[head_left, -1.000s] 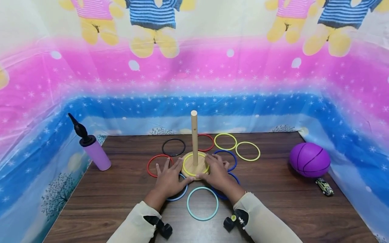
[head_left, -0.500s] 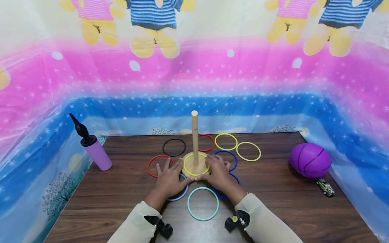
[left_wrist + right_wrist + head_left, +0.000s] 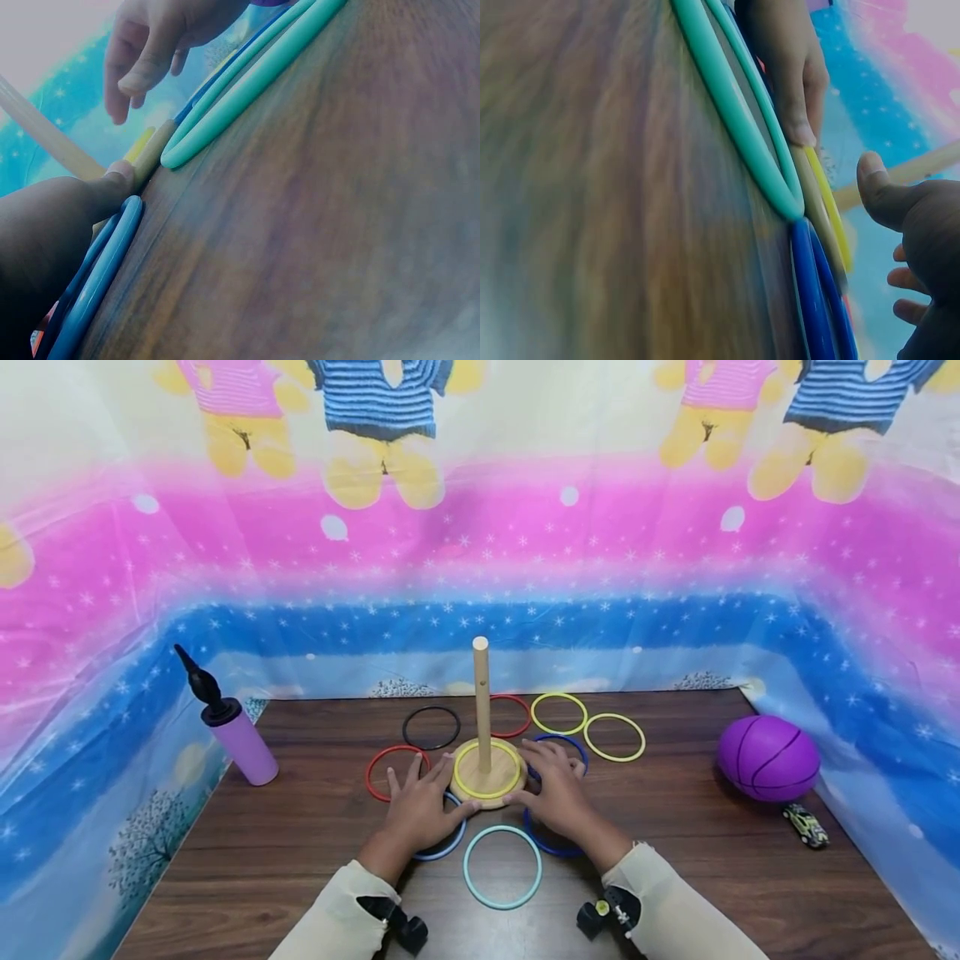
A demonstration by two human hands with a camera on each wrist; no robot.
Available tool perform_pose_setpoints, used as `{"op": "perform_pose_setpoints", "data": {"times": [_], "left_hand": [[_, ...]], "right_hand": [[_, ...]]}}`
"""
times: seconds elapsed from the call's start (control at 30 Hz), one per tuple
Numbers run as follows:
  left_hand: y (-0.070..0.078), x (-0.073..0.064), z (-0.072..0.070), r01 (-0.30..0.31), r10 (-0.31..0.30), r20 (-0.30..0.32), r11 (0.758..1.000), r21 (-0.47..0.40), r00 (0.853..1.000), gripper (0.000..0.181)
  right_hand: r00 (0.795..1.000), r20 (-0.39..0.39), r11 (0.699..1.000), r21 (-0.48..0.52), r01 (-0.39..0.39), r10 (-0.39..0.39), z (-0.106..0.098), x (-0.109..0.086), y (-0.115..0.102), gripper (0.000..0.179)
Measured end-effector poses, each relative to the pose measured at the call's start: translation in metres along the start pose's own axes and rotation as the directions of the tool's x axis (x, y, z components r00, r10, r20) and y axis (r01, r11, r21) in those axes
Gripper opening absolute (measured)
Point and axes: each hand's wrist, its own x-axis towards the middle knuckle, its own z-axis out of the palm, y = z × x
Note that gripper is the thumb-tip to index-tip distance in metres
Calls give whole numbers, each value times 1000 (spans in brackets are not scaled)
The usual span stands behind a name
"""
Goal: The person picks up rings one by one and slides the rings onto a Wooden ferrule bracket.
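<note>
Touching the front rim of a round wooden base (image 3: 470, 778) with the thumb of the left hand (image 3: 420, 812), fingers fanned out and closed round nothing. Hovering just to the right of the base with the right hand (image 3: 561, 795), thumb and fingers spread apart, holding nothing, off the rim in the right wrist view. Flat on the base, around an upright wooden peg (image 3: 482, 706), one yellow ring (image 3: 487, 797). Under the left hand, a light blue ring (image 3: 435, 858); partly behind its fingers, a red ring (image 3: 367, 777). Below the right hand, partly hidden, two dark blue rings (image 3: 555, 853). Between the wrists, nearer the body, a teal ring (image 3: 502, 907). Beyond the base, from left to right, a black ring (image 3: 404, 727), a second red ring (image 3: 529, 717) partly behind the peg, and two more yellow rings (image 3: 558, 695) side by side. Farther out, well apart from the rings, a purple pump (image 3: 243, 747) on the left; on the right, a purple ball (image 3: 768, 758) with a toy car (image 3: 806, 826) just in front. Beneath everything, a dark wood-grain table (image 3: 285, 877); hanging behind, a printed cloth (image 3: 480, 556) in pink and blue bands.
</note>
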Motion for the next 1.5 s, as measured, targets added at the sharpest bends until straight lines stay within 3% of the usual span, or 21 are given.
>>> {"op": "perform_pose_setpoints", "data": {"times": [0.37,0.67,1.0,1.5], "left_hand": [[2,-1,-2,10,-10,-1,1000,-2,1000,96],[2,-3,-1,7,-6,4,1000,-15,1000,95],[2,-3,-2,14,-14,7,1000,-9,1000,97],[1,-1,-2,8,-8,3,1000,-5,1000,96]], "right_hand": [[997,-77,999,33,16,-14,-19,-4,27,72],[985,-135,994,46,-100,105,-35,-7,49,67],[972,-134,981,32,-191,194,-52,-1,66,71],[923,-123,931,46,-362,365,-75,11,96,77]]}}
